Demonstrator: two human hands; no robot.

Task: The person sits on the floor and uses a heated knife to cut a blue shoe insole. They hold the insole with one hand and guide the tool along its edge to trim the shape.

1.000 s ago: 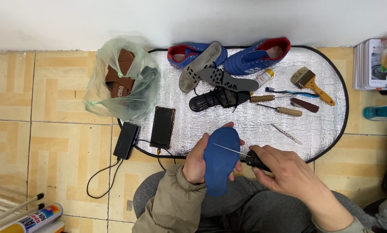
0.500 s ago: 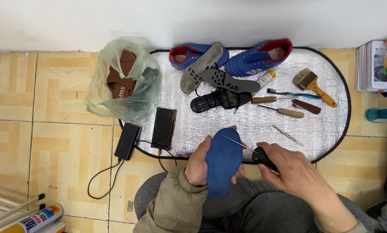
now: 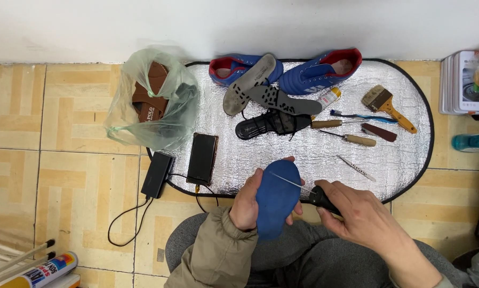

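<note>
A blue insole is gripped by the left hand, while a black-handled awl is clasped at 3 o'clock by the right hand.

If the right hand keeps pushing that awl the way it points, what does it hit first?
The blue insole: the awl in the right hand points up-left across it, tip apparently already on its surface. Beyond lies the left hand, though depth is unclear.

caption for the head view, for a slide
Left hand holds a blue insole; right hand works an awl across it.
</note>
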